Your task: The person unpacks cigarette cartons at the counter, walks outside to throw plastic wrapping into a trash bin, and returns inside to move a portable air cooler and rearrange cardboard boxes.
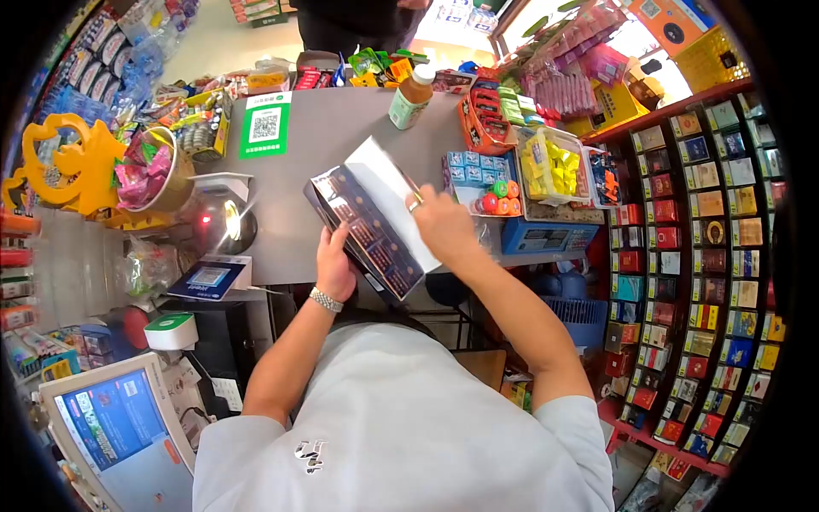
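Note:
A long dark blue printed box [368,229] with a white inner panel is held tilted above the grey counter, one long flap raised. My left hand [335,266] is closed around its lower left edge, thumb on the printed face. At the right edge of the white panel, my right hand [444,226] is closed with its fingers curled at the raised flap; its fingertips are partly hidden. A capped bottle [409,104] with brownish contents and a pale label stands on the counter beyond the box.
A green QR code card [265,125] lies on the counter [320,119]. A round scanner [226,224] with a red light stands left. Blue small boxes [474,169] and a tub of yellow packets [550,166] are right. A person [354,26] stands across the counter.

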`<state>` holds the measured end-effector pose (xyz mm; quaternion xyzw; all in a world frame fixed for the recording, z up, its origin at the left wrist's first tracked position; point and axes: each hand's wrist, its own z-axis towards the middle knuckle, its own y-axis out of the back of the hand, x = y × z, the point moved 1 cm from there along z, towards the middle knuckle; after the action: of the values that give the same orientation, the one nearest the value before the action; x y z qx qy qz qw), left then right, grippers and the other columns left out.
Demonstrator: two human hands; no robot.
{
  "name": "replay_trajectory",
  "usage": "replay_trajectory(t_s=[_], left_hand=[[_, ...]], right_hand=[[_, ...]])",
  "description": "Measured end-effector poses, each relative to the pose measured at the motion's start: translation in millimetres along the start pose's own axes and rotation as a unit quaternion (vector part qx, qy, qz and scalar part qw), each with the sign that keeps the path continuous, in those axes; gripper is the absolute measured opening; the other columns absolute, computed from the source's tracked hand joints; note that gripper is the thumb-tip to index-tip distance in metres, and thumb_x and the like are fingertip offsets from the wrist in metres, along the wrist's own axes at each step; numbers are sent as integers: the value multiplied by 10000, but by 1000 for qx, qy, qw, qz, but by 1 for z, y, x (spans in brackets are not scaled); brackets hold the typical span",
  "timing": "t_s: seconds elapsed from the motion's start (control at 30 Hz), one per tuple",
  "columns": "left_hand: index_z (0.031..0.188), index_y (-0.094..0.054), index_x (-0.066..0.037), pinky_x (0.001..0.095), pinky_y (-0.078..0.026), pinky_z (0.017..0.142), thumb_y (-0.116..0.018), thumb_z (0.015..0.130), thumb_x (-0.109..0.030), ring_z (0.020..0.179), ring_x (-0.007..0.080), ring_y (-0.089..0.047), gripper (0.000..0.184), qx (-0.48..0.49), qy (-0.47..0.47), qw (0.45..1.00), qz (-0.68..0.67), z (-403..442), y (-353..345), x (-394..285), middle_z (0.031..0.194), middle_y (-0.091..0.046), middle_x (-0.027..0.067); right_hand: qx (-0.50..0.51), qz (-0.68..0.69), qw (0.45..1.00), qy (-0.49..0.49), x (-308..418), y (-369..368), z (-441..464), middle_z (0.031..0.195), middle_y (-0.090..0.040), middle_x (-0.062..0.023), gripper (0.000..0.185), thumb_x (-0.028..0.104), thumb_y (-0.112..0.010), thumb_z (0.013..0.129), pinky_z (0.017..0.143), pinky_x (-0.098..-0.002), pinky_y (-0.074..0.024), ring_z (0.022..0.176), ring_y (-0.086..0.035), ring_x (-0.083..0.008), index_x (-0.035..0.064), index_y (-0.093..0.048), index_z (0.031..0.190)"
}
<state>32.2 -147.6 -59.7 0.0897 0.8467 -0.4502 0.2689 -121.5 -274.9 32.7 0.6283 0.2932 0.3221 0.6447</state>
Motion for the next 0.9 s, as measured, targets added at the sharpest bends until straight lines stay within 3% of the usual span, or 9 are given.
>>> replay_trajectory(t_s=[0.1,0.17,0.23,0.3,0.5,0.7,0.77,0.83,0.9], left_hand=[[1216,-473,-70,352,-562,819,-515,1008,-166,930,176,-659,233,-3,-8,1000,-15,-11,-9,4,1094,-645,63],[1234,-450,-78,355,-544,843,-522,1009,-176,971,175,-644,256,2,-7,1000,-22,-15,-7,10,1117,-630,58],[1234,-438,-88,366,-524,868,-529,1010,-178,1004,184,-625,258,-57,-38,997,-45,-21,-11,17,1155,-605,61],[1265,-416,-116,393,-502,899,-523,1019,-191,1073,202,-593,279,-4,-56,995,-78,-13,3,20,1207,-580,73],[1270,-424,-143,350,-532,785,-441,1051,-348,1053,199,-615,301,36,-30,998,-39,-25,-9,6,1221,-585,47],[1299,-479,-101,408,-512,888,-425,1047,-420,1105,226,-589,410,34,-15,998,-55,-14,0,-3,1259,-578,61],[1302,-476,-84,393,-507,902,-463,1039,-404,1102,224,-592,415,-38,-61,997,29,-4,8,-4,1249,-582,57],[1285,-486,-53,370,-498,911,-495,1033,-374,1091,211,-589,408,-76,-63,993,70,0,16,-6,1242,-581,67],[1284,-488,-17,348,-489,912,-506,1033,-351,1078,193,-580,419,-86,-71,982,153,-2,19,-8,1240,-579,77]], right_hand=[[90,-12,996,6,14,-24,-3,1034,-612,-164,351,217,-616,855,694,-471,-559,882,-665,-366,-5,-645,1125],[265,139,944,-141,31,-17,9,1084,-636,-195,446,374,-666,818,765,-472,-562,950,-661,-397,-32,-689,1000],[290,226,916,-160,38,-19,13,1153,-634,-238,658,533,-714,736,819,-482,-550,928,-662,-444,-47,-672,1044],[154,240,950,-129,44,-37,2,1157,-607,-265,776,563,-752,680,851,-480,-541,973,-652,-428,-57,-618,1128],[180,273,935,-134,51,-14,16,1205,-545,-293,766,386,-737,621,876,-460,-542,994,-638,-452,-116,-538,1164],[95,387,904,-152,46,-2,33,1238,-517,-343,873,379,-752,618,929,-430,-519,1070,-609,-447,-156,-464,1245],[38,400,900,-170,36,32,39,1243,-518,-346,906,375,-762,629,939,-437,-509,1081,-600,-459,-158,-423,1278],[-112,386,894,-198,24,35,54,1249,-517,-350,937,368,-787,638,936,-449,-505,1089,-596,-461,-152,-389,1308],[-75,363,902,-222,1,22,75,1260,-512,-350,955,380,-801,649,935,-450,-504,1096,-594,-458,-153,-378,1319]])
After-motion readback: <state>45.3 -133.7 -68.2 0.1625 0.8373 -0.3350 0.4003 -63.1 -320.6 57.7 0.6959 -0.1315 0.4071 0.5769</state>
